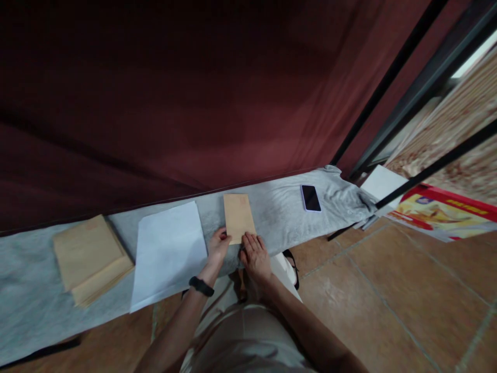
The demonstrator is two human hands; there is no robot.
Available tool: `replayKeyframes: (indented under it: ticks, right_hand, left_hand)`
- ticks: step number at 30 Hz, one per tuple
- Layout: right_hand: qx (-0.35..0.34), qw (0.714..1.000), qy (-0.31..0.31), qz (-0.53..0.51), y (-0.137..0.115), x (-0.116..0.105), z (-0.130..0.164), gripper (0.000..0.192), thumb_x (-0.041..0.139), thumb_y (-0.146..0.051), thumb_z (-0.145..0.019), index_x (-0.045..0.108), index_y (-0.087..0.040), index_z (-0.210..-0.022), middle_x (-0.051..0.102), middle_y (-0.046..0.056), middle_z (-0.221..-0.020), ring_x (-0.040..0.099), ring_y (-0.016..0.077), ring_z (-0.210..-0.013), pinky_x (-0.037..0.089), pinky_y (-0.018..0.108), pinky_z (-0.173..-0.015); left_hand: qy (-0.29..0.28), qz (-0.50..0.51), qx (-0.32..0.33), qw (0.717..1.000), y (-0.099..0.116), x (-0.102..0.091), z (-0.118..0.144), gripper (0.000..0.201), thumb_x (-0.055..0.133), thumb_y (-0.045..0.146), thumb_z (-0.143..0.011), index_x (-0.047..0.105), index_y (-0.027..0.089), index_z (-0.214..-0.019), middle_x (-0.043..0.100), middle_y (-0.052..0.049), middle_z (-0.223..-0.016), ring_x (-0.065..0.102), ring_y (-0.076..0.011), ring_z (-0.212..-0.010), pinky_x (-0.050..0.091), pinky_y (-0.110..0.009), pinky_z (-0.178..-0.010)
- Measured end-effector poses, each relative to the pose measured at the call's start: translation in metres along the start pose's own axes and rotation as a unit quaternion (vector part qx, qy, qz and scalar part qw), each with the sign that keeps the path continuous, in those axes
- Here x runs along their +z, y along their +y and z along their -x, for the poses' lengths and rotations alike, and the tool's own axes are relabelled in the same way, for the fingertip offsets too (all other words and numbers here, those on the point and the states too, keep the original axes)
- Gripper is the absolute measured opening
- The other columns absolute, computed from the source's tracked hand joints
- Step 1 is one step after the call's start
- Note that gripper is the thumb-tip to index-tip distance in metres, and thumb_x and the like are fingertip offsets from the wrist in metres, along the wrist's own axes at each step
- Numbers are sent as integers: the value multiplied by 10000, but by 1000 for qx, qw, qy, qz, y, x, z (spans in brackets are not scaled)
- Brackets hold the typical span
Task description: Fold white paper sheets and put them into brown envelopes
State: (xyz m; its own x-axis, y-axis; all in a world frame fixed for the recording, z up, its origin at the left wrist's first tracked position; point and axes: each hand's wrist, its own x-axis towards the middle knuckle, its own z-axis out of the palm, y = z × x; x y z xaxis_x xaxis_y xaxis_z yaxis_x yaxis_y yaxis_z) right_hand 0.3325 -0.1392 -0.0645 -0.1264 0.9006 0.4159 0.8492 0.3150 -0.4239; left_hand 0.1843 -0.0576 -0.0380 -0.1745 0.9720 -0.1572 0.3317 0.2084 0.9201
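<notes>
A single brown paper envelope (pixel 238 215) lies on the grey cloth in front of me, its near end toward my body. My left hand (pixel 218 245) pinches the envelope's near left corner between thumb and fingers. On the near right corner, my right hand (pixel 256 256) rests with fingers stretched out flat on the paper. To the left of the envelope is a stack of white paper sheets (pixel 169 251). Farther left sits a pile of brown envelopes (pixel 89 254), slightly fanned out at its near edge.
A phone (pixel 311 198) with a dark screen lies to the right on the grey cloth (pixel 279 207) covering the narrow bench. A dark red curtain (pixel 217 103) hangs along the far edge. Black metal bars (pixel 388 83) and a colourful printed box (pixel 446 211) stand at the right.
</notes>
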Motion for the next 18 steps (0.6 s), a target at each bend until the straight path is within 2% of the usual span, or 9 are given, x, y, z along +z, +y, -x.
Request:
replayKeyframes:
  ticks: [5,9,11,14,15,18]
  right_hand:
    - [78,993,30,-82,3,-2,-13,508,430,-218,-1000,515,-112,-1490,548,172,-1513,525,267,-1396,443,440,-1155]
    - [182,954,55,-232,14,-12,-28,418,393,-283,-1016,657,-177,-1323,712,132,-1293,675,249,-1168,531,400,-1033]
    - [254,893,89,-360,20,-15,-34,323,477,-365,-987,717,-187,-1110,767,98,-1052,711,229,-983,570,372,-929]
    - [341,754,129,-547,23,-16,-37,256,648,-467,-863,644,-212,-839,709,30,-781,673,189,-740,587,329,-759]
    - [349,728,130,-575,22,-16,-36,273,666,-487,-838,616,-219,-819,694,20,-761,660,179,-702,585,321,-719]
    - [351,702,122,-607,16,-16,-29,290,671,-500,-816,590,-224,-850,696,19,-799,659,163,-695,580,303,-685]
  left_hand:
    - [-12,39,41,998,26,4,16,387,659,269,-778,688,197,-1157,691,0,-791,663,-170,-750,541,-289,-725]
    - [-62,119,59,989,45,13,28,429,661,401,-859,668,194,-1235,720,-45,-909,676,-168,-789,548,-270,-694]
    - [-66,134,37,988,46,19,33,469,651,441,-886,638,192,-1283,721,-79,-1031,689,-173,-860,557,-263,-701]
    - [-75,144,-19,987,38,31,42,503,693,426,-872,600,194,-1308,719,-94,-1082,701,-176,-913,564,-251,-706]
    - [-96,159,-36,982,35,35,45,494,706,431,-863,603,196,-1286,724,-89,-1065,708,-177,-905,568,-251,-700]
    - [-156,208,-62,964,25,45,52,404,737,455,-833,635,195,-1125,737,-71,-1005,723,-175,-849,583,-261,-686]
